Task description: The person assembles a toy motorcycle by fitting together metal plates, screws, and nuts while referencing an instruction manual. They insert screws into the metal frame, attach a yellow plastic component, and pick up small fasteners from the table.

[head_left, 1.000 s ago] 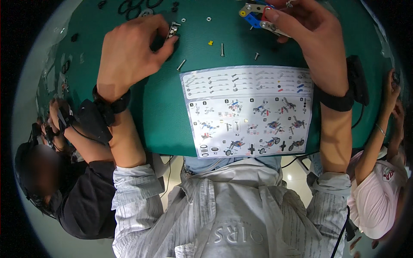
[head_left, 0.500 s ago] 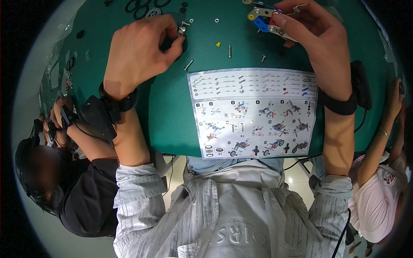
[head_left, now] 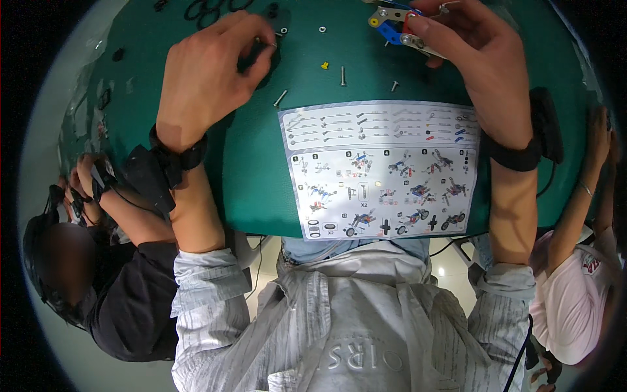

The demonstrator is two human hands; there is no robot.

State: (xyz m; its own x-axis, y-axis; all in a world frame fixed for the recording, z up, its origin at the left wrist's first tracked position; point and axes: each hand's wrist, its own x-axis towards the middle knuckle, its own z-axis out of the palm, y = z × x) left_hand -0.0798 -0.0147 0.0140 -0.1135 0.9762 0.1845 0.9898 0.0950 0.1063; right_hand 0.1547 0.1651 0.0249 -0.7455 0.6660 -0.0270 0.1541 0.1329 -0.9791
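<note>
My right hand (head_left: 490, 75) grips a construction-kit model (head_left: 390, 31) of perforated metal strips with blue, red and yellow parts, at the upper right. My left hand (head_left: 206, 81) is at the upper left, thumb and forefinger curled together; whatever is between their tips is hidden. Beside those fingers lies a small nut (head_left: 283, 31). Between my hands are another nut (head_left: 322, 29), a small yellow piece (head_left: 324, 65), a long bolt (head_left: 343, 76) and a short screw (head_left: 395, 85). Another bolt (head_left: 280, 98) lies slantwise below my left fingertips.
A printed instruction sheet (head_left: 385, 140) lies along the near edge of the green table (head_left: 255, 176). Black rings (head_left: 202, 13) and a small black part (head_left: 118, 54) lie at the far left. One person in black (head_left: 130, 300) is at left, another in pink (head_left: 568, 300) at right.
The small metal piece that showed at my left fingertips is out of sight now, and those fingers have drawn slightly left. My right hand still grips the model, nearly unmoved.
</note>
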